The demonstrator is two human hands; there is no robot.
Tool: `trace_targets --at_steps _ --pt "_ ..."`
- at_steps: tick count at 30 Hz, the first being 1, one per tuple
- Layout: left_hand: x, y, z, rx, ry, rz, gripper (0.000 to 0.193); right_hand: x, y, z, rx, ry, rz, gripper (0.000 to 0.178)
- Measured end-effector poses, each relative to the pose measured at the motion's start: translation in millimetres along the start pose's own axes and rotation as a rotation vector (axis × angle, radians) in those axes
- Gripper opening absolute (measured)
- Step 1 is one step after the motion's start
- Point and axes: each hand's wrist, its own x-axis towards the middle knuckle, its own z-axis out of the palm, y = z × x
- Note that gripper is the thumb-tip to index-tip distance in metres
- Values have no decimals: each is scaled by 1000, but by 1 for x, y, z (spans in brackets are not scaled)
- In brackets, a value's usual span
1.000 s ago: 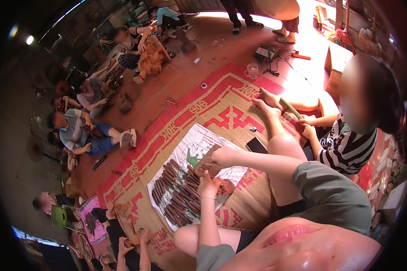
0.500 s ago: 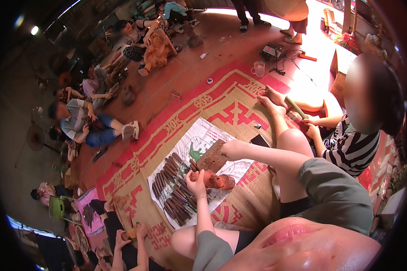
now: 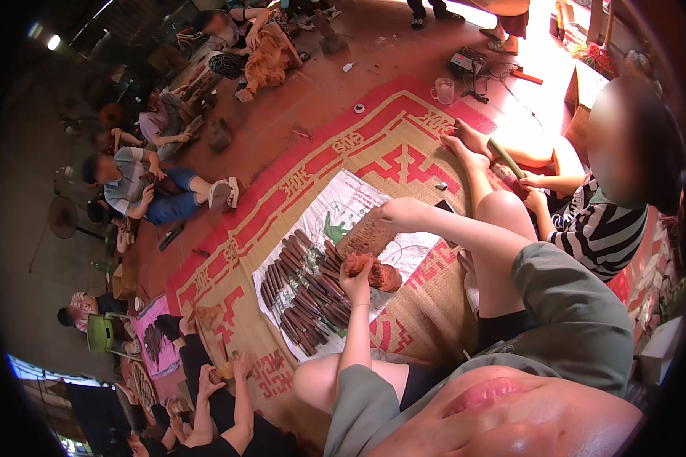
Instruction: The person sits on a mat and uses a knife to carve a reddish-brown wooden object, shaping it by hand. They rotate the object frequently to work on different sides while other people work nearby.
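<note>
Clasps a rounded, reddish carved piece (image 3: 386, 279) in the left hand (image 3: 356, 282) and a rough brown block (image 3: 364, 234) by its end in the right hand (image 3: 399, 215) — beside slim dark sticks (image 3: 301, 286) over a creased white sheet (image 3: 344, 194). Opens, past the sheet's far edge, onto broad woven matting (image 3: 373, 165).

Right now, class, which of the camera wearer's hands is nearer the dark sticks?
Left. The left hand, on the reddish carving, is just right of the dark sticks; the right hand is farther off, holding the brown block.
</note>
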Motion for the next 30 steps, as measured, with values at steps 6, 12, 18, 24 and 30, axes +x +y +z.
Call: trace_targets --at_steps 6,12,18,24,30 --pt "11 85 15 0 6 171 29 13 15 -13 72 181 299 26" --pt "23 153 0 -576 159 75 38 19 50 28 1118 61 621 44" --pt "28 179 -33 -800 201 -4 40 38 -9 33 2001 16 617 41" --pt "33 184 -32 -857 226 16 35 44 -5 75 2070 147 604 36" --pt "26 175 -28 -672 193 314 51 39 -61 56 2112 -17 721 33"
